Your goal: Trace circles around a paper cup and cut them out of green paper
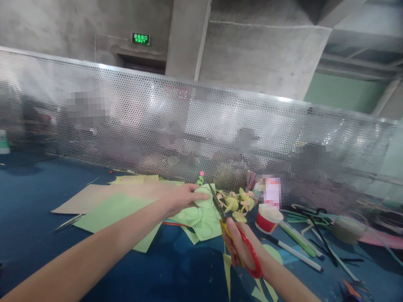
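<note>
My left hand (185,200) pinches a light green paper piece (204,198) with a rounded outline, thumb on top. Scissors (252,252) with red and yellow handles are gripped in my right hand (239,244). Their dark blades point up and away, beside the right edge of the paper piece; whether they touch it I cannot tell. Below my left fingers lies a light green sheet (208,229) with circles drawn on it. Yellow and pinkish curled paper cut-outs (236,203) sit just right of the blades. A narrow yellow paper scrap (227,271) is beneath my right hand.
Large green paper sheets (113,218) spread over the blue table (154,284) at left. A red and white paper cup (267,218) stands at right, near a white marker (299,255) and tangled coloured strips. A perforated metal screen (135,114) borders the far edge.
</note>
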Tool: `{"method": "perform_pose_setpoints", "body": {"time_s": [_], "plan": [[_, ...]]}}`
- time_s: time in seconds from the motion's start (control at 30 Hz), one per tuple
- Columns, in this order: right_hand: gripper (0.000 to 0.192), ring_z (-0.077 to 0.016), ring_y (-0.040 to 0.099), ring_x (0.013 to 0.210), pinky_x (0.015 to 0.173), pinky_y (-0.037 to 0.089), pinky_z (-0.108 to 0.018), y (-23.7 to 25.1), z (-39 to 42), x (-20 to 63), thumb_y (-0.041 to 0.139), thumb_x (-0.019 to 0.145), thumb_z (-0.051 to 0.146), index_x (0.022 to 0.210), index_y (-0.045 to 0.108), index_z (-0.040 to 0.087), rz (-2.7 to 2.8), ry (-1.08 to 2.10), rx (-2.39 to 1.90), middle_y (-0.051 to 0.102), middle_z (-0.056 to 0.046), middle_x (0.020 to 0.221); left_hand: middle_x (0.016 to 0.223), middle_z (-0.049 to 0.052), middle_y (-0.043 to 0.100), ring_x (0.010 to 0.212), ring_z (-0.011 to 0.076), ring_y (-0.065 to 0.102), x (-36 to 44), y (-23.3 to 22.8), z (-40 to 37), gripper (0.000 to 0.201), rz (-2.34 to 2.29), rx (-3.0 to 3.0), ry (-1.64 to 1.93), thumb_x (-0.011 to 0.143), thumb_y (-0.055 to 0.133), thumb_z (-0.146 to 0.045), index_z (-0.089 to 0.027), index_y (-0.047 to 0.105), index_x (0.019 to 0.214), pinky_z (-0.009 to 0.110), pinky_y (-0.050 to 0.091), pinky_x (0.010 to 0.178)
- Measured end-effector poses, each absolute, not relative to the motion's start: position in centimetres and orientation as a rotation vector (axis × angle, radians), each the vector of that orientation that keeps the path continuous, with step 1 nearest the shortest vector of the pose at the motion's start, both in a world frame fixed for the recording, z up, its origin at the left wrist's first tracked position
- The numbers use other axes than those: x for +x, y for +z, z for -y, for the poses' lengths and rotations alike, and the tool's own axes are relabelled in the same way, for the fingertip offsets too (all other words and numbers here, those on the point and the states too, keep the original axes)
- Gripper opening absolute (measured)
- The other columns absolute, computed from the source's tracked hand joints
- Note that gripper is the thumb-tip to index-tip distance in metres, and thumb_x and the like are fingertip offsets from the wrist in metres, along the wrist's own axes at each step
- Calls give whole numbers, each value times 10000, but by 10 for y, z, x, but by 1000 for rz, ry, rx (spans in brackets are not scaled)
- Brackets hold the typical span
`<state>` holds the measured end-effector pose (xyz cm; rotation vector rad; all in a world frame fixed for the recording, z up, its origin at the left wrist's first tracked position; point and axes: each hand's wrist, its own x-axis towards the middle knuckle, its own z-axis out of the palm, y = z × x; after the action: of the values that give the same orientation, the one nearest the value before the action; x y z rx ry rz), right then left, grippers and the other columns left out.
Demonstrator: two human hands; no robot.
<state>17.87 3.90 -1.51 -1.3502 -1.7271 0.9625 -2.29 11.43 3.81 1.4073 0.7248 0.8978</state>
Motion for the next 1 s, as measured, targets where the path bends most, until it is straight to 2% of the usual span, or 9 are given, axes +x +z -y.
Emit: {"method": "perform_pose_setpoints", "body": {"time_s": [0.17, 0.37, 0.47, 0.57, 0.8, 0.93, 1.0], "plan": [[548, -106, 424, 293, 314, 394, -235, -20, -42, 181, 386, 887, 673, 559, 333, 237, 1722, 974, -1352, 309, 76, 441, 760, 22, 662, 734, 142, 574, -23, 39, -113, 290, -719, 1398, 893, 593, 821, -351, -151, 716, 776, 271, 424, 736], [584, -113, 456, 272, 310, 319, -215, -13, -39, 180, 357, 883, 700, 535, 323, 232, 1775, 934, -1404, 329, 67, 388, 684, 3, 630, 647, 115, 536, -23, 41, -111, 317, -731, 1391, 902, 569, 830, -347, -134, 731, 782, 249, 407, 668], [596, -120, 471, 264, 302, 271, -207, -8, -38, 179, 366, 874, 711, 522, 314, 234, 1777, 932, -1450, 340, 60, 353, 733, 23, 662, 689, 131, 568, -23, 41, -113, 328, -733, 1391, 896, 569, 832, -347, -135, 735, 799, 257, 423, 693], [596, -107, 426, 242, 289, 257, -210, -6, -38, 179, 369, 872, 715, 514, 307, 242, 1775, 928, -1468, 345, 58, 336, 791, 49, 693, 741, 157, 602, -24, 39, -115, 336, -732, 1400, 897, 576, 834, -360, -139, 734, 808, 277, 439, 728], [582, -113, 452, 264, 296, 294, -200, -11, -41, 178, 408, 851, 723, 542, 341, 234, 1707, 968, -1424, 342, 71, 347, 764, 51, 696, 715, 135, 591, -24, 32, -124, 338, -739, 1336, 980, 574, 855, -357, -127, 728, 786, 266, 433, 722], [609, -91, 388, 250, 292, 333, -210, -20, -42, 172, 418, 813, 759, 515, 351, 232, 1564, 1068, -1386, 307, 83, 351, 782, 51, 695, 738, 134, 596, -20, 21, -129, 367, -702, 1275, 1014, 569, 866, -381, -129, 723, 795, 264, 448, 737], [621, -91, 405, 258, 307, 343, -209, -23, -42, 168, 408, 802, 772, 508, 343, 229, 1520, 1099, -1370, 310, 82, 356, 802, 65, 698, 751, 144, 605, -16, 15, -130, 395, -689, 1234, 1053, 562, 869, -406, -124, 714, 791, 275, 463, 745]]}}
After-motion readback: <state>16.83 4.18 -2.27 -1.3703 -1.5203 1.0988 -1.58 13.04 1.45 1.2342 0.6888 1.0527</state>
